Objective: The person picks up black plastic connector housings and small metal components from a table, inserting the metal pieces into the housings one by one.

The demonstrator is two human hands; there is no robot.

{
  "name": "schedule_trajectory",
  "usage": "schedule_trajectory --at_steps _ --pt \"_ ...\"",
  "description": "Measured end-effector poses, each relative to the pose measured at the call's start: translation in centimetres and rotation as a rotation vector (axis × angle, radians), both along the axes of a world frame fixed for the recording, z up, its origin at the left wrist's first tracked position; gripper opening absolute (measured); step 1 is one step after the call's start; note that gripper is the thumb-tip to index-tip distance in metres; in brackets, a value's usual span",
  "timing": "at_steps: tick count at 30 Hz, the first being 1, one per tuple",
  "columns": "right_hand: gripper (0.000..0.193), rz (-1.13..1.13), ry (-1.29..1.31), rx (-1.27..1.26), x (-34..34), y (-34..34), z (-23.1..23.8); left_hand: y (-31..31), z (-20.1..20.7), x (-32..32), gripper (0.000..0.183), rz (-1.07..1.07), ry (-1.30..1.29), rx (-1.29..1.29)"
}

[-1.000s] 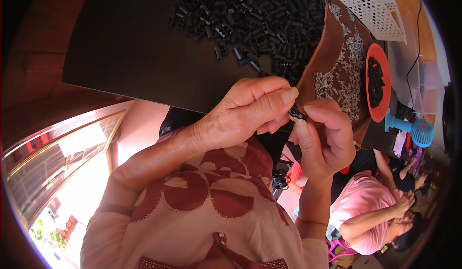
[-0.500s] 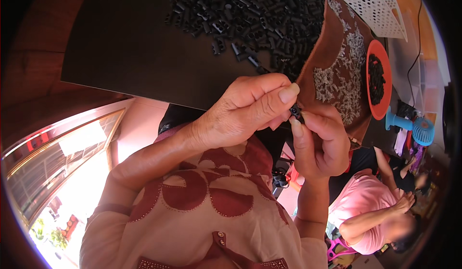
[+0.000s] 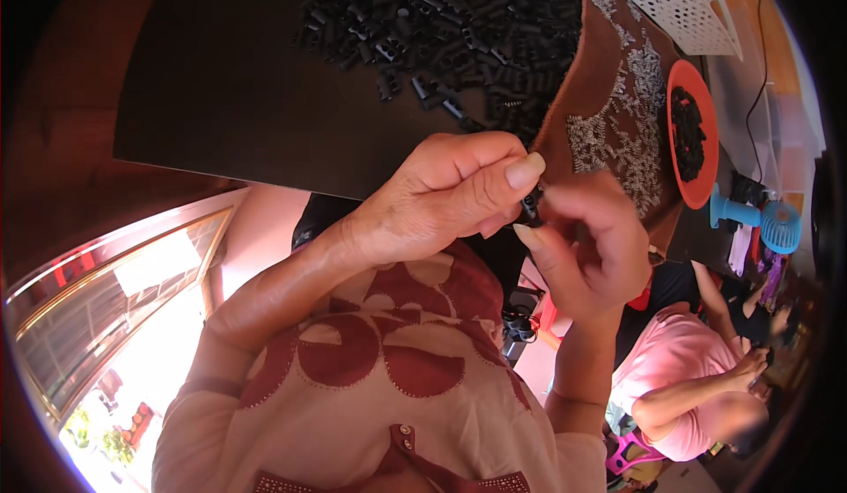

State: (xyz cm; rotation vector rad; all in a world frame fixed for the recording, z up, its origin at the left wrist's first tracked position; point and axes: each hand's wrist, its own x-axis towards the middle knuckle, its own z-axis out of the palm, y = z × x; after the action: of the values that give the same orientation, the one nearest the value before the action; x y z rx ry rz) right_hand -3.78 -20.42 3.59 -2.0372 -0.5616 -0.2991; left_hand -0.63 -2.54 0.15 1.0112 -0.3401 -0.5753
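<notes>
Just off the table's near edge, my left hand point(image 3: 441, 197) is closed, with its thumb and curled fingers pinching a small black plastic cord lock point(image 3: 530, 205). My right hand point(image 3: 595, 246) meets it from the other side, thumb and forefinger around the cord lock's lower end; those fingers are smeared by motion. Beyond both hands lies a big pile of black cord lock barrels point(image 3: 441, 26). To its right, many small metal springs point(image 3: 618, 131) are spread over a brown cloth point(image 3: 565, 105).
The dark table point(image 3: 238, 96) reaches left. A red bowl point(image 3: 710, 167) of small black parts point(image 3: 688, 136) stands at the right, near a blue fan point(image 3: 781, 228). Behind is a white perforated basket point(image 3: 679, 3). A person in pink point(image 3: 679, 369) sits at lower right.
My right hand's fingers have shifted on the cord lock, and the forefinger is now blurred. The left hand keeps its hold. The view has moved slightly.
</notes>
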Motion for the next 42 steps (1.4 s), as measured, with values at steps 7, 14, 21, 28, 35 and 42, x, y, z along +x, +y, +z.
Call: schedule_trajectory --at_steps 7,14,21,28,35,42 --pt "0.042 0.176 0.035 -0.113 1.7 -0.3 1.1 0.1 0.5 0.2 0.037 0.002 0.042 0.036" --pt "0.042 0.175 -0.015 -0.122 1.8 0.0 1.0 0.2 0.4 0.1 0.038 0.03 0.107 0.023" --pt "0.04 0.161 0.021 -0.12 1.8 0.1 1.1 0.0 0.7 0.1 0.038 0.051 0.108 0.02" --pt "0.027 0.118 -0.087 -0.161 1.9 0.1 1.2 -0.5 0.4 -0.3 0.039 0.074 0.083 0.106" --pt "0.017 0.115 -0.103 -0.042 2.3 0.6 0.4 -0.3 0.5 -0.2 0.037 0.063 0.043 0.112" --pt "0.019 0.096 -0.079 0.002 2.0 0.4 -0.4 -0.6 0.6 -0.3 0.046 0.148 0.028 0.039"
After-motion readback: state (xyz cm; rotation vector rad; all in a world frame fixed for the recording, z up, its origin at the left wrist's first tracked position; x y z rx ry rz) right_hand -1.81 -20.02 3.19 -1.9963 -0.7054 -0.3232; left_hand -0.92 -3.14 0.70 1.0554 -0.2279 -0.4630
